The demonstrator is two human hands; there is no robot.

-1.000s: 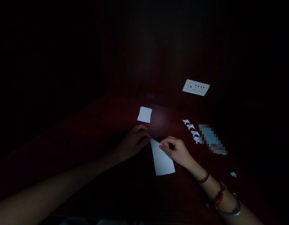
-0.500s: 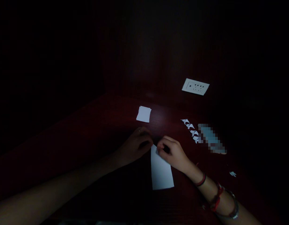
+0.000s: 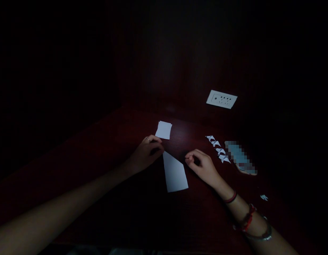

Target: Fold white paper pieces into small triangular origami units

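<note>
My left hand (image 3: pixel 149 153), a ring on one finger, pinches the upper left corner of a white sheet of paper (image 3: pixel 176 173). The sheet's top edge slants down to the right, and its lower part extends toward me over the dark red table (image 3: pixel 121 212). Just right of the sheet's upper right corner is my right hand (image 3: pixel 202 164), its fingers curled together and apart from the paper. I see nothing between those fingers. Beyond my left fingertips lies a small stack of square white papers (image 3: pixel 163 130).
A row of folded white paper pieces (image 3: pixel 217 148) lies to the right, beside a pixelated phone-like object (image 3: pixel 241 158). Small white scraps (image 3: pixel 264 197) are farther right. A socket plate (image 3: pixel 221 99) is on the back wall. The surroundings are very dark.
My left hand has moved left and away from me, taking the sheet along. My right hand has come off the sheet and shifted slightly right.
</note>
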